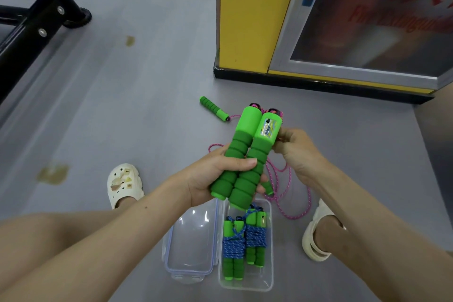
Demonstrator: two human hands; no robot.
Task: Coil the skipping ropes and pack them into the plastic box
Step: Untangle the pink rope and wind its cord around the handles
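Left hand [215, 176] is squeezing two green handles [235, 149] mid-frame; right hand [297, 151] is curling beside them, around what I cannot tell. Handles seem soft and light to grab; pink rope [309, 195] is hanging floppy.

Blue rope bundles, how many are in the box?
2. One bundle lies along the plastic box's left side, the other beside it on the right. The box's far end is partly hidden.

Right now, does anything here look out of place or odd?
Yes. One green handle lies alone on the floor, away from the box, and a pink rope trails uncoiled beside the box. Two yellowish stains mark the floor as well.
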